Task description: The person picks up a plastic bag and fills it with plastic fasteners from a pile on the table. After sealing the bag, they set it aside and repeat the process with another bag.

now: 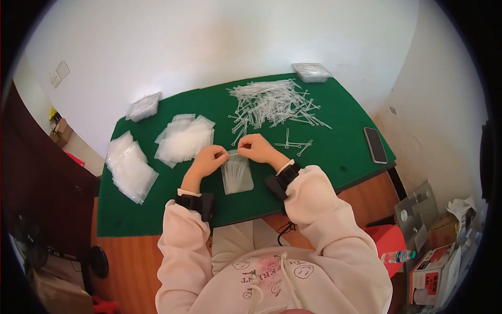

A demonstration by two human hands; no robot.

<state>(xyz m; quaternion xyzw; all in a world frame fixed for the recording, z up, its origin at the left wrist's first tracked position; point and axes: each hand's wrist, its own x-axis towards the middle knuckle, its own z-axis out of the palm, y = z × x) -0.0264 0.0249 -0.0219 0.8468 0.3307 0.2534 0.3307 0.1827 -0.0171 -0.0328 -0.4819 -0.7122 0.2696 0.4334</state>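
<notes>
A small, clear, flat plastic bag [238, 178] holding a fan of slim translucent sticks lies near the centre of the frame, its mouth turned toward the top of the picture. The left hand [209, 159] pinches the bag's upper left corner, thumb and fingertips together, and the right hand [255, 148] has its fingertips pinched together at the upper right corner; how firmly either grips cannot be told. Each wrist wears a bulky black strapped device. Just right of the right hand, a few loose translucent sticks with looped ends [294, 144] lie crossed, and above them, at the upper centre, spreads a large tangled heap of similar clear sticks [272, 102]. Left of centre is a fanned stack of clear, whitish flat bags [183, 138], with a second, longer stack of flat clear bags [130, 167] farther left. Two clear plastic-wrapped packs sit at the table's far edge, one at upper left [144, 107], one at upper right [312, 72]. A dark-screened phone [375, 145] lies at the right edge of the green-covered table [146, 217], beyond which rises a white wall [209, 47].
</notes>
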